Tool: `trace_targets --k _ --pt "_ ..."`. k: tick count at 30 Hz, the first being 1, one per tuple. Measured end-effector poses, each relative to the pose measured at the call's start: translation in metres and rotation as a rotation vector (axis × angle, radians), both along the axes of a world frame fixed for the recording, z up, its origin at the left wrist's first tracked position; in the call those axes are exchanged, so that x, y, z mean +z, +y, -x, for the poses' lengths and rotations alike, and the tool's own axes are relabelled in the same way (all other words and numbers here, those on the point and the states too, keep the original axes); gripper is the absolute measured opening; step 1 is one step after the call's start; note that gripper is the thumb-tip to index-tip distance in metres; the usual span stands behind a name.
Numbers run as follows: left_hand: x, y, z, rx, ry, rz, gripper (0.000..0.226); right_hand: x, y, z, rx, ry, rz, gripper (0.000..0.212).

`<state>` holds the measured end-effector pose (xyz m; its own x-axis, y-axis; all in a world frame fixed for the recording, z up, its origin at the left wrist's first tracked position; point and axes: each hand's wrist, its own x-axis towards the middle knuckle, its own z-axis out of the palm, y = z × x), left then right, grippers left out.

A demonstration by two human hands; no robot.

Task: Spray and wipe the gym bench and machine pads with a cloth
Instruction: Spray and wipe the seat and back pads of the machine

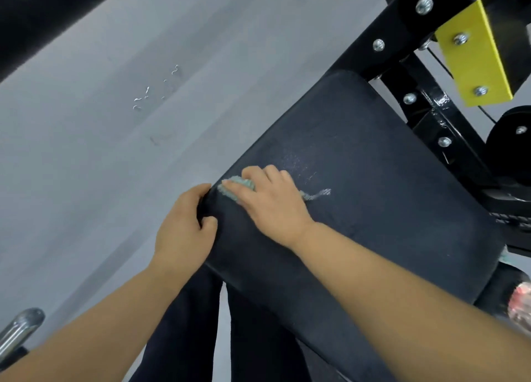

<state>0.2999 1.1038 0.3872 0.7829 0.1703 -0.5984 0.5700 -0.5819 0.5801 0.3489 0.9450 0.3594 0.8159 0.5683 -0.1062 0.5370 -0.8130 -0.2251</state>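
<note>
— Where's the cloth (238, 184)?
— Bunched, nubbly and pale green, under the right hand (270, 203). Its fingers curl over it, pressing it onto the near-left part of the pad (359, 151), a matte black cushion with rounded corners.
— And the left hand (184, 229)?
— Wrapped round the pad's left edge, thumb on top. Far right, a flat yellow plate (474, 57) is bolted to the glossy black frame (425, 117).

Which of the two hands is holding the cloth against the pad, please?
The right hand holds the green cloth on the black pad; the left hand has no cloth and only grips the pad's edge.
</note>
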Motion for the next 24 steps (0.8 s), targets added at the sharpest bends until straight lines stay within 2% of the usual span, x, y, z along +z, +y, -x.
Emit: trace_targets --k 1,3,5,7,10,13,15,17,20,24 --pt "0.001 0.003 0.000 -0.045 0.006 0.028 0.056 0.000 -0.012 -0.011 -0.015 -0.045 0.030 0.040" --pt "0.000 0.008 0.000 -0.151 0.010 0.062 0.055 0.000 -0.036 -0.042 -0.281 -0.135 0.114 0.036" --pt "-0.002 0.011 0.001 -0.226 -0.008 -0.002 0.057 0.003 -0.049 -0.064 -0.630 -0.062 0.214 0.040" --pt "-0.004 0.014 0.005 -0.212 -0.020 -0.077 0.057 0.001 -0.038 -0.065 -0.808 -0.025 0.240 0.043" --pt "-0.005 0.020 0.014 -0.036 0.029 -0.012 0.050 -0.006 0.014 -0.030 -0.686 -0.084 0.172 0.039" --pt "-0.007 0.021 0.026 0.050 0.049 0.125 0.046 -0.007 0.064 0.034 -0.343 -0.042 0.060 0.040" --pt "-0.006 0.022 0.036 0.156 0.050 0.203 0.042 0.000 0.072 0.072 -0.179 0.017 0.026 0.047" --pt "-0.002 0.021 0.043 0.330 0.122 0.321 0.041 0.005 0.055 0.079 -0.093 0.006 -0.030 0.044" --pt "0.005 0.022 0.062 0.411 0.221 0.457 0.048 0.009 0.003 0.079 -0.181 -0.124 0.072 0.036" --pt "0.005 0.024 0.070 0.449 0.259 0.550 0.057 0.013 -0.013 0.058 -0.581 -0.048 0.223 0.041"
